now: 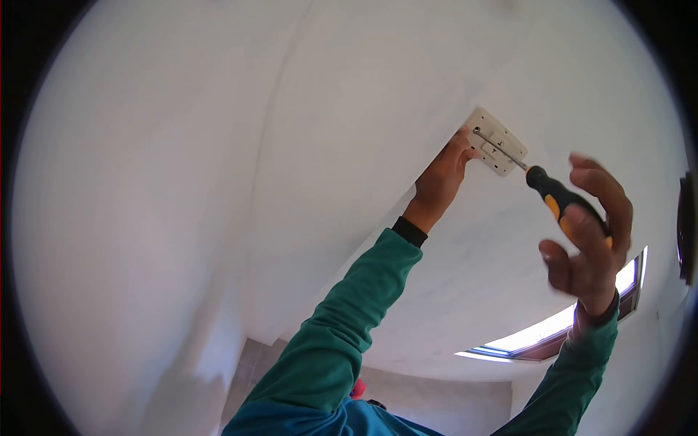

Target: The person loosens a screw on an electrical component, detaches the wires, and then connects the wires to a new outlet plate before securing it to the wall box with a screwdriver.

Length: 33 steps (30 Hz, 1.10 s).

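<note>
A cream, rectangular electrical plate (502,147) with several small holes sits against the white wall surface, high above me. My left hand (440,178) grips its near left edge, with the fingertips closed on the rim. A screwdriver (547,190) with a black and yellow handle points up and left, its tip at a hole near the plate's upper left corner. Around the handle's rear end is my right hand (592,243), with the fingers loosely curled and some standing off the handle. Slight blur covers those fingers.
A window (542,333) with a dark frame lies behind my right wrist. At the right edge hangs a dark object (686,229), partly cut off. Grey wall tiles (254,361) show low down, and a small red thing (358,389) appears behind my left sleeve.
</note>
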Each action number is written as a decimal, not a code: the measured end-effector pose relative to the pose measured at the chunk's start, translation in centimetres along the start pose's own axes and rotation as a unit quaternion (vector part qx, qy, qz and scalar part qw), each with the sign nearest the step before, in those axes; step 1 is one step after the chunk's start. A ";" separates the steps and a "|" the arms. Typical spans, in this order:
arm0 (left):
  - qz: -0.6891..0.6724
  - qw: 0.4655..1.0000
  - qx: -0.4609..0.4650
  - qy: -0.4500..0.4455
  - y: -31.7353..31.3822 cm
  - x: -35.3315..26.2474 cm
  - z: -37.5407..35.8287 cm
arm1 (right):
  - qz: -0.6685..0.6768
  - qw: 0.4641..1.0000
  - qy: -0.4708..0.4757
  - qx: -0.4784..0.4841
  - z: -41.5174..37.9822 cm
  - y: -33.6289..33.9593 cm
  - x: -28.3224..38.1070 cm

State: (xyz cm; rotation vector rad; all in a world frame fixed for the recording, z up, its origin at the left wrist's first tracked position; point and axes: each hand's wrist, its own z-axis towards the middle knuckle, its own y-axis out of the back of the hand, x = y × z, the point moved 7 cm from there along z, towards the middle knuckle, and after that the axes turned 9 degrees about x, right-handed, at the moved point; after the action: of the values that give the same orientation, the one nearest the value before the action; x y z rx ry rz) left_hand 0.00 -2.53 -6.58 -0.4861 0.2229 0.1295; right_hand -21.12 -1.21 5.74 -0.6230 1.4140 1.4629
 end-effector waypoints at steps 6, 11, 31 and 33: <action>0.013 1.000 -0.002 -0.016 0.3 -0.7 -0.1 | -0.049 0.997 -0.050 -0.038 -1.2 0.0 0.5; 0.015 1.000 0.000 -0.013 0.4 -0.5 0.2 | -0.016 0.998 0.011 -0.052 -0.7 -0.4 0.8; 0.010 1.000 0.005 -0.006 0.2 -0.4 -0.1 | -0.010 0.999 -0.025 0.021 -1.4 0.2 1.1; -0.003 1.000 0.006 0.004 0.2 -0.1 0.0 | 0.049 0.999 -0.004 -0.017 -0.3 0.4 1.0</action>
State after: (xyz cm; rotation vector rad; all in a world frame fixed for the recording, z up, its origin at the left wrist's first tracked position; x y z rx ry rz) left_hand -0.13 -2.35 -6.65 -0.4746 0.2307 0.1196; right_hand -21.95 -1.18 5.04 -0.5752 1.4319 1.5681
